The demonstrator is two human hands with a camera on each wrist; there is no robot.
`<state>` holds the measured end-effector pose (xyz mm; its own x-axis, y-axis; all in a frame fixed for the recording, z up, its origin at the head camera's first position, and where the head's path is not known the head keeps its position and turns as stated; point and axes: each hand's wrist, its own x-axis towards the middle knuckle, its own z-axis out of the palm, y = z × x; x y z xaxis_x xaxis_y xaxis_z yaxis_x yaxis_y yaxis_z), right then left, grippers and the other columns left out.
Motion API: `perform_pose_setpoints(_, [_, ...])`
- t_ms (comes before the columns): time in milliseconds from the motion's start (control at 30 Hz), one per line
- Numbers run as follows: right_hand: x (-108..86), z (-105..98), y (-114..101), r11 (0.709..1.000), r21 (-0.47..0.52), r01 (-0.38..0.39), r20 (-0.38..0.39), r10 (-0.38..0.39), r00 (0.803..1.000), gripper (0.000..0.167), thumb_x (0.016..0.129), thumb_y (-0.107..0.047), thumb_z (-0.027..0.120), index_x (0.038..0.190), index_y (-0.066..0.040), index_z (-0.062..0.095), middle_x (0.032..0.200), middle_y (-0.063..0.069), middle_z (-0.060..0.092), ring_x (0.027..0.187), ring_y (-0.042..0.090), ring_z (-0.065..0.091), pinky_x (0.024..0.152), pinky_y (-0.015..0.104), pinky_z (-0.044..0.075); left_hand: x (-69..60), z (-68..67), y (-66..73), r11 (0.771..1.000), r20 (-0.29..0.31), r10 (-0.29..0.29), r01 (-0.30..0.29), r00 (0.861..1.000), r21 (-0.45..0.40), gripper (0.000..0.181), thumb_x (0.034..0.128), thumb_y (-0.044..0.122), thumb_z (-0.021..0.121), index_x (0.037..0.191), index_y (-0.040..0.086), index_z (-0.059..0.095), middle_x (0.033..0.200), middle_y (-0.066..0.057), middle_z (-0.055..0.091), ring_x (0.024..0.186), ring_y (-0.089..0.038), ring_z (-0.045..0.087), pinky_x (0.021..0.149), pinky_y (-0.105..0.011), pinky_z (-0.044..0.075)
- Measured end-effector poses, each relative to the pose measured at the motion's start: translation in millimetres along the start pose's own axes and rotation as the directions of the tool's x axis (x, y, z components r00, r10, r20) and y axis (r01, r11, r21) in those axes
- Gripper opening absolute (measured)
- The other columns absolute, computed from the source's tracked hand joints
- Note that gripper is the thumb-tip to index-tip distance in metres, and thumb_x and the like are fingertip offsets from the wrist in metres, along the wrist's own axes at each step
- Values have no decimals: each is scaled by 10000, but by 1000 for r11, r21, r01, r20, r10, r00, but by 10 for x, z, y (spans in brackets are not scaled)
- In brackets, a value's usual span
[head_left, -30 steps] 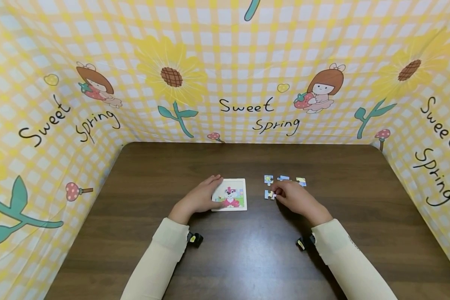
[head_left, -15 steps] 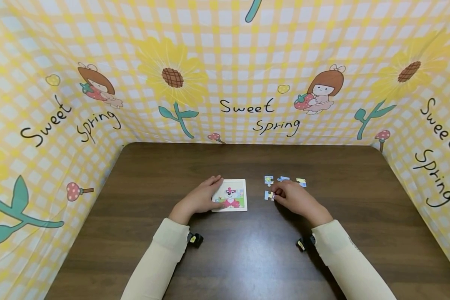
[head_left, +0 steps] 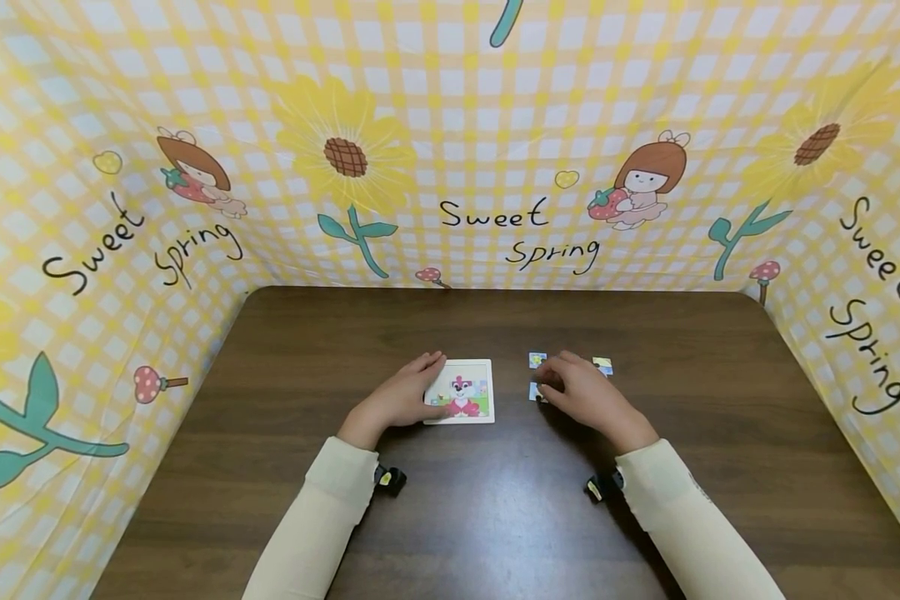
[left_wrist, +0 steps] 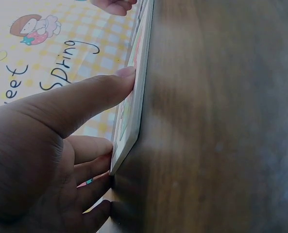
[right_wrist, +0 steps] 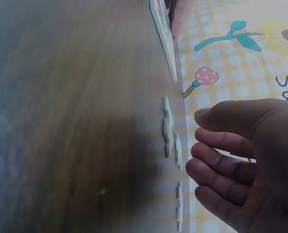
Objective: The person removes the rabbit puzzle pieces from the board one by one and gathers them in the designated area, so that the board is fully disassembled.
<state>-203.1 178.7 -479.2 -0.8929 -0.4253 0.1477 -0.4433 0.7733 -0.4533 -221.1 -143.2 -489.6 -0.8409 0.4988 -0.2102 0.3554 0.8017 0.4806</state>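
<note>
The step in hand is judged to be the selection of a loose piece for the puzzle frame (head_left: 470, 367), which is placed flat on the table (head_left: 465, 508), left of the loose pieces. The left edge of the frame is steadied by the left hand (head_left: 401, 392); its fingers are extended and its thumb is laid on the face. The fingers of the right hand (head_left: 588, 393) are loosely bent above the pieces, and nothing is seen gripped between them. For the next move, one piece should be pinched by its edges and carried to the pale, apparently unfilled upper area of the frame. Count: one frame, one table, two hands. Three loose pieces are visible in the head view: an upper-left piece (head_left: 537, 360), a lower-left piece (head_left: 534, 392) and a right-hand piece (head_left: 603, 365). Further pieces may be hidden beneath the right hand; the total cannot be told.
</note>
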Motion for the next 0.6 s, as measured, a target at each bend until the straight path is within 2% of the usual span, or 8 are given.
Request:
perform_pose_setpoints(267, [99, 20, -143, 999, 14, -35, -7, 35, 999, 436, 893, -238, 722, 1277, -54, 629, 1177, 102, 601, 938, 255, 610, 824, 435, 502, 0, 9, -10, 1000, 0, 0, 0, 1000, 9, 907, 873, 452, 700, 1558, 113, 212, 1614, -31, 179, 1474, -244, 131, 1148, -441, 213])
perform_pose_setpoints(600, [264, 136, -347, 995, 77, -61, -3, 62, 998, 526, 904, -311, 707, 1367, -103, 568, 1296, 95, 559, 1068, 259, 599, 895, 439, 491, 11, 4, -12, 1000, 5, -2, 2, 1000, 15, 908, 872, 464, 692, 1560, 125, 207, 1615, -30, 176, 1475, -237, 125, 1148, -437, 212])
